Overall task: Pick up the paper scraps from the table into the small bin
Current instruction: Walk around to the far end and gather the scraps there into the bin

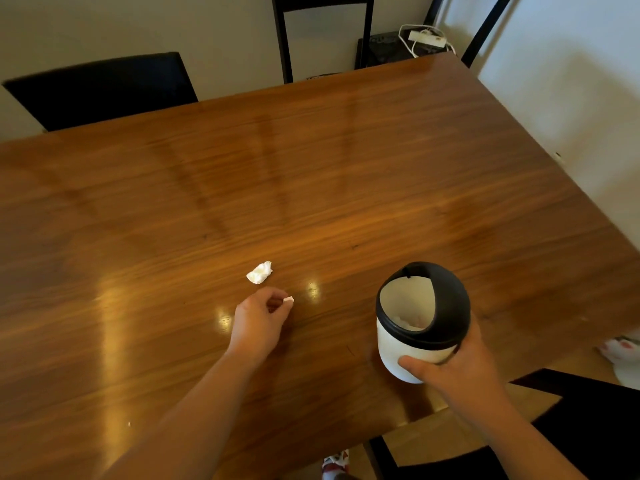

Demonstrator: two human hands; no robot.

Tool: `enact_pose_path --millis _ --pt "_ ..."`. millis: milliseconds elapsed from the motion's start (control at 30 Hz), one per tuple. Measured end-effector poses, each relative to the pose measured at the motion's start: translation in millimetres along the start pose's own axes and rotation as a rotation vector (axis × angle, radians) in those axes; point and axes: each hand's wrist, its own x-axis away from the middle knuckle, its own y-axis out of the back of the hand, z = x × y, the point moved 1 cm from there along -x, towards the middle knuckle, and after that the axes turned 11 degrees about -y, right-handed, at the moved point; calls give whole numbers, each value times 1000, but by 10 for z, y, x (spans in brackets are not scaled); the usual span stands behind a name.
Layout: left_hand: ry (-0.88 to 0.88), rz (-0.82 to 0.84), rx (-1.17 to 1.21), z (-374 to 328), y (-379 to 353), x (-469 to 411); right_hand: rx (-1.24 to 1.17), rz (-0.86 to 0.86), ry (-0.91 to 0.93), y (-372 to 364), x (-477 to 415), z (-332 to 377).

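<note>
Now, head view, low centre of frame:
Left hand point(258, 323): forearm runs up from the lower left edge; knuckles up, fingers curled in, thumb and forefinger pinched together on a small scrap point(288, 300) just over the table point(346, 168).
Right hand point(457, 372): forearm comes in from the lower right corner; palm wrapped round the near side of the bin point(420, 323), thumb flat across its white wall, the other fingers hidden behind it.
Bin: right of centre, low in the frame, white body with a black domed lid; tilted so its opening faces up and left, toward the left hand; something white lies inside.
Loose scrap point(259, 272): crumpled, lying on the table just above the left hand, apart from it.
Table: glossy brown wood, filling most of the frame.
Chairs: one dark chair point(100, 88) at the upper left edge of the table, another at the lower right.
Power strip point(427, 38): white, on the floor at the upper right.
</note>
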Motion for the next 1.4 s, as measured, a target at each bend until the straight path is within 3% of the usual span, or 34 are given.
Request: enact_pose_path --millis 100,267,367,433,467,500,567,600,633,733,867,1033,1233,1400 --pt "-47 -223 167 -100 309 60 1 10 -5 -23 -8 43" --pt "-199 -833 385 -586 1313 -101 6 13 9 -73 -26 96" --pt "-302 -965 562 -1013 1499 -71 18 17 26 -116 -39 105" --pt "-381 -872 553 -1292 1241 -12 17 20 37 -145 -42 110" --pt "-422 -718 511 -1408 1050 25 15 22 36 -154 -47 111" --pt "-454 -454 424 -1495 830 82 10 24 33 -162 -52 109" --pt "-503 237 54 -1527 375 252 -7 27 27 -160 -55 118" --pt "-528 451 -111 -1450 222 327 -10 30 22 -153 -53 129" --pt "-530 508 -192 -1346 155 365 -8 33 28 -152 -47 129" --pt "-339 324 -125 -1119 141 263 -31 23 3 -41 -82 55" --pt "-187 314 -332 -668 202 29 -25 -8 4 -5 -57 56" --pt "-43 82 -498 -187 252 -366 -28 4 -5 -39 -38 17" --pt "-137 131 -695 93 122 -629 -10 1 -27 -24 -33 -54" --pt "-207 57 -680 180 1 -592 -4 24 -25 27 -51 -88"
